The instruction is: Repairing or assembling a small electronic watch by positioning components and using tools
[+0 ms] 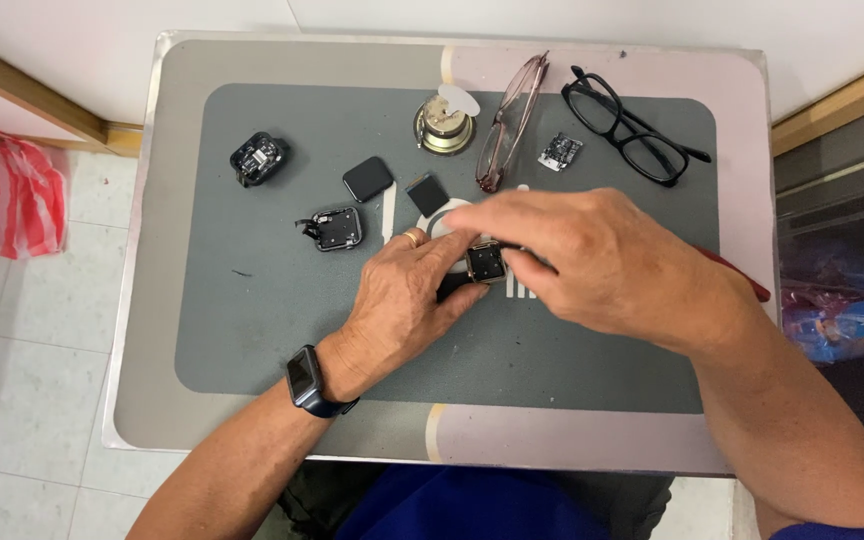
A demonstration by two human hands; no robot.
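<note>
Grey matting covers the small table (182, 300) where a person works on a square watch case (485, 262), held at the mat's middle between both hands. The left hand (407, 305), a ring on one finger and a dark watch (304, 380) on its wrist, comes in from the near left and curls closed around the case's left side, gripping it from below. The right hand (602, 262) reaches across from the right, its fingers pinched together at the case's right edge; whether they hold a tool cannot be told. Of the two, the left sits closer under the case. Farther off lie loose parts: a black module (258, 158), an opened case (335, 228), a dark screen (367, 178), a brass cylinder (444, 125), and two pairs of glasses (635, 127).
</note>
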